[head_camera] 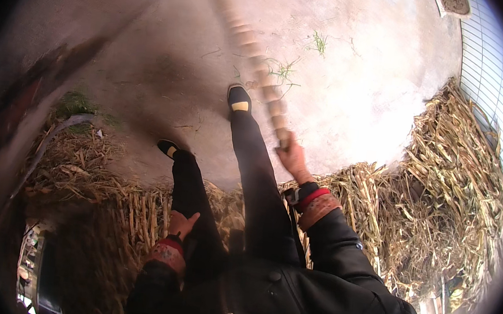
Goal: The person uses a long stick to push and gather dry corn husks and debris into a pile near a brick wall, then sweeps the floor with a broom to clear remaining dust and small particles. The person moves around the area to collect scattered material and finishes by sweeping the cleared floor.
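My right hand (pixel 292 159) grips the near end of a long, pale brown stick (pixel 261 68) with dark bands along it. The stick points forward and left over the concrete floor (pixel 355 99), and its far end is blurred. Beside my left thigh is my left hand (pixel 181 223), its thumb spread apart; nothing shows in it, and its fingers are partly hidden. My dark shoes (pixel 239 100) stand on the floor, the right one farther forward.
Dry corn stalks (pixel 450 192) are heaped along the right and bundled around my legs. Tufts of green grass (pixel 319 44) lie on the floor. A white tiled wall (pixel 488 61) borders the right. A curved grey pole or hose (pixel 51 139) stands at left.
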A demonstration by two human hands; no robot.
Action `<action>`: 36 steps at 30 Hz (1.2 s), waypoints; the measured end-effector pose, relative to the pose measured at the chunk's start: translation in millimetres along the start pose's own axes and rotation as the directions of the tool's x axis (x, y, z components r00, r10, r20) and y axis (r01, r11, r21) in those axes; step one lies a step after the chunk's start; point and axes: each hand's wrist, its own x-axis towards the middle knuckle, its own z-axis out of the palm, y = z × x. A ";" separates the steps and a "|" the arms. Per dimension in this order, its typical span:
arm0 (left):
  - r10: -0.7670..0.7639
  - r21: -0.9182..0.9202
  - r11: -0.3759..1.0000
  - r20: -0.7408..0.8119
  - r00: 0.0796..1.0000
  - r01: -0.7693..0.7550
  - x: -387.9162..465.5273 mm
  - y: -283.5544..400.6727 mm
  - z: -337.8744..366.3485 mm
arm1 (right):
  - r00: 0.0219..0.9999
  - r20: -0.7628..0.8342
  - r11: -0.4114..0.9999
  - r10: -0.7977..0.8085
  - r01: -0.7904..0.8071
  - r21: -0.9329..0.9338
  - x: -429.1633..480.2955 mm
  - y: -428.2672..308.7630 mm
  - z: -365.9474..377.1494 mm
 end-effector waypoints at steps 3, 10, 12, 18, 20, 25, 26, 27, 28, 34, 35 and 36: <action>0.040 0.065 0.997 -0.160 0.986 -0.030 3.6 -3.8 9.7 | 0.936 -0.038 0.802 0.351 -0.279 0.527 11.8 51.3 -37.9; 0.133 0.065 0.991 -0.273 0.953 -0.120 25.9 -29.8 28.0 | 0.990 0.013 0.989 0.143 -0.142 -0.043 6.3 34.1 13.4; 0.136 0.049 0.991 -0.223 0.965 -0.128 30.8 -35.2 28.0 | 0.939 0.341 0.989 -0.033 0.080 -0.123 -0.9 6.8 32.4; 0.119 0.075 0.992 -0.216 0.969 -0.105 28.6 -35.5 19.7 | 0.966 0.247 0.987 -0.078 0.110 -0.118 -16.2 -11.0 30.6; 0.069 0.078 0.995 -0.164 0.984 -0.057 25.9 -32.6 15.9 | 0.996 -0.077 0.994 -0.053 0.060 0.095 2.0 8.5 5.0; 0.119 -0.017 0.992 -0.155 0.981 -0.123 20.9 -30.6 10.0 | 0.901 -0.079 0.783 0.426 -0.324 0.531 101.1 31.2 -55.6; 0.109 -0.012 0.994 -0.151 0.983 -0.112 20.9 -30.9 9.4 | 0.918 -0.065 0.802 0.392 -0.306 0.513 102.9 27.2 -40.4; 0.088 -0.014 0.996 -0.150 0.985 -0.091 21.0 -31.7 8.9 | 0.938 -0.036 0.812 0.345 -0.279 0.513 103.1 18.4 -21.1; 0.095 -0.012 0.995 -0.142 0.985 -0.097 21.6 -32.5 9.1 | 0.977 -0.136 0.954 0.164 -0.122 0.275 96.0 6.8 1.6; 0.121 -0.016 0.992 -0.194 0.974 -0.127 26.3 -39.2 9.4 | 0.904 0.386 0.935 -0.185 0.283 -0.215 13.5 -47.5 72.5; 0.111 -0.019 0.993 -0.194 0.975 -0.117 27.2 -40.3 10.1 | 0.896 0.356 0.927 -0.267 0.340 -0.161 8.1 -47.1 71.9; 0.091 -0.012 0.995 -0.190 0.978 -0.095 27.9 -40.9 10.9 | 0.946 0.266 0.958 -0.187 0.236 -0.165 11.9 -44.7 62.7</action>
